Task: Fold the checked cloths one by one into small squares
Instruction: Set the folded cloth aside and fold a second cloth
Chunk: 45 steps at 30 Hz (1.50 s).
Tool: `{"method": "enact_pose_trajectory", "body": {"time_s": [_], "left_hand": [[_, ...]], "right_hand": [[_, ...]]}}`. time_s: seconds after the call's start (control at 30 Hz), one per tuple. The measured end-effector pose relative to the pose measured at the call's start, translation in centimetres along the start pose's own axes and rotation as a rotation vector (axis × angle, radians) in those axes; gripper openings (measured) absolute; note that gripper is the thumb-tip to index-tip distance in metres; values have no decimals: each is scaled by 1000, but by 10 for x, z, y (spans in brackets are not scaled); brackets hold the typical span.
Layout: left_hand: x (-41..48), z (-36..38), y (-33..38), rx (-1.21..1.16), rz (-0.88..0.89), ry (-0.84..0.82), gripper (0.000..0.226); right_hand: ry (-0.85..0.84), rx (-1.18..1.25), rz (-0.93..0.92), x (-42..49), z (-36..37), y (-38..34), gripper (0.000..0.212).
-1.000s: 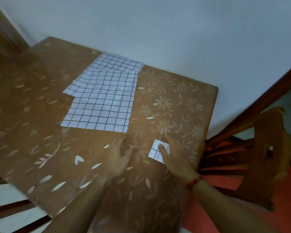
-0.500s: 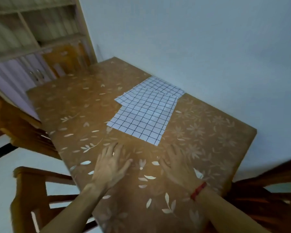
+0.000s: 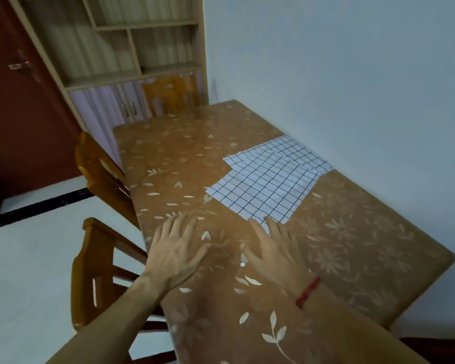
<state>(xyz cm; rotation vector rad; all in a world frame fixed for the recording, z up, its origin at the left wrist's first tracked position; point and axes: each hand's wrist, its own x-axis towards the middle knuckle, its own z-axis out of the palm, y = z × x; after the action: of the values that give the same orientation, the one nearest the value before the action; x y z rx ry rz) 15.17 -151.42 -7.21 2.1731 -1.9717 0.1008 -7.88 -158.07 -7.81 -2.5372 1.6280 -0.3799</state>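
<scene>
Head view: left hand (image 3: 177, 248) and right hand (image 3: 273, 250) lie flat on the table (image 3: 352, 245), fingers spread, gripping nothing; right fingertips (image 3: 272, 225) have reached the cloths (image 3: 268, 179).

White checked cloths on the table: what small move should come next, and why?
Probably the right hand should pinch the near corner of the top white black-checked cloth. It lies flat, unfolded, on other checked cloths; both hands are open, the left hand on the brown flowered table.
</scene>
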Motion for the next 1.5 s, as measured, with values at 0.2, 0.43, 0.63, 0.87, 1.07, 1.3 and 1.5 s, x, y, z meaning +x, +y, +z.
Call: {"method": "enact_pose_trajectory", "body": {"time_s": [0.2,0.43,0.63,0.87,1.07,1.3,1.5], "left_hand": [[-29,-23,-27,8,-137,-42,69],[-58,-59,-76,36,-385,-78,76],[-95,-76,-145,141,-422,0,76],[-143,-82,-255,143,-470,-35,82],[-173,-97,-332,112,-438,-50,86],[-181,-108,-386,79,-460,-51,89],[-163,-106,-419,54,-460,-60,91]], "right_hand": [[-35,11,-185,13,-13,-44,58],[-144,33,-306,34,-16,-119,60],[-174,-33,-399,43,-13,-200,67],[-242,-93,-413,36,12,-319,73],[-255,-122,-394,30,30,-395,69],[-239,-139,-394,45,42,-442,68],[-230,-143,-375,75,62,-466,68]]}}
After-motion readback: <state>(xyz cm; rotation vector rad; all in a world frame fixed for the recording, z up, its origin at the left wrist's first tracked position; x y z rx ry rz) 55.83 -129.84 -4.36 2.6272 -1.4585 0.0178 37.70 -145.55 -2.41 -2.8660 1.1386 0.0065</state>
